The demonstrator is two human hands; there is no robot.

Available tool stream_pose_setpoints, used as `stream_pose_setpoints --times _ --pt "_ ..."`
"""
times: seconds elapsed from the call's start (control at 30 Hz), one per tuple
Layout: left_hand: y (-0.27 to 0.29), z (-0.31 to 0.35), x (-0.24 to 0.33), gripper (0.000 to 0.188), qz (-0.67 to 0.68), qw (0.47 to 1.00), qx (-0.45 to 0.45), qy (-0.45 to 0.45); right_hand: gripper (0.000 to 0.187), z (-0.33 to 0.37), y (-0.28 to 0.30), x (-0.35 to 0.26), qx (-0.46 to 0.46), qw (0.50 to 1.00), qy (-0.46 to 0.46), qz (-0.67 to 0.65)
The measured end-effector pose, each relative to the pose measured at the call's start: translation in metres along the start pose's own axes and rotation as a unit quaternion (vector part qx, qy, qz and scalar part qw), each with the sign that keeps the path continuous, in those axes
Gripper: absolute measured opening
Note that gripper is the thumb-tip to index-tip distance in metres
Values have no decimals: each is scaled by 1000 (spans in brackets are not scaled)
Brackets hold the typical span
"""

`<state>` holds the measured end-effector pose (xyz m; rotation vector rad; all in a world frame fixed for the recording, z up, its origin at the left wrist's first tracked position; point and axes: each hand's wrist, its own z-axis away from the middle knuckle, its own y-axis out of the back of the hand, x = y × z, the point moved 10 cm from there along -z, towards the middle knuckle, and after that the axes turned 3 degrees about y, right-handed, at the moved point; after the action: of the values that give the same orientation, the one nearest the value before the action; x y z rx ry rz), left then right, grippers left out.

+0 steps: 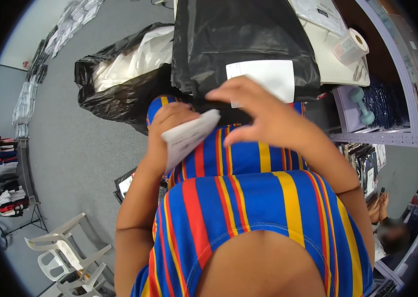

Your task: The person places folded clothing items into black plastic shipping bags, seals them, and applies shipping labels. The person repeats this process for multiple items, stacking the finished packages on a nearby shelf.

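My left hand (171,121) is closed around a white, printed paper stack or folded sheet (191,136), held low over my lap. To its right, my right hand (263,111) hovers with fingers spread and thumb apart, slightly blurred, and nothing shows in it. Just beyond that hand lies a black plastic mailing bag (248,37) on the table, with a white label (273,79) on its near end. The right fingers overlap the label's lower left part in view; whether they touch it I cannot tell.
A black bin bag (120,106) holding white packets (137,57) stands left of the mailing bag. At the right are a label roll (351,47), a shelf rack (382,140) and a teal dumbbell (362,106). White plastic chairs (70,247) and another person (387,232) are farther off.
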<state>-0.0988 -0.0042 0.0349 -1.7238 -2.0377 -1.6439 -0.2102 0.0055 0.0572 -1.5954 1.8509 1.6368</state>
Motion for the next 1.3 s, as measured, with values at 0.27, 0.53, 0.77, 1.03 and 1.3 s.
stream_pose_setpoints --times 0.27,0.53,0.77,1.03,1.3 --pt "-8 -28 -13 22 208 974 -22 86 24 -19 -6 4 8 997 -71 23" --pt "-5 -47 5 16 18 997 -75 -33 14 -11 12 8 19 989 -66 127" --pt "184 -23 -155 15 -333 896 184 230 10 102 207 48 458 854 -217 119" --pt "173 -16 -280 45 -575 738 -43 349 13 172 239 70 532 827 -180 42" --pt "-109 -44 16 78 -165 962 -187 -110 14 189 240 78 577 801 -160 2"
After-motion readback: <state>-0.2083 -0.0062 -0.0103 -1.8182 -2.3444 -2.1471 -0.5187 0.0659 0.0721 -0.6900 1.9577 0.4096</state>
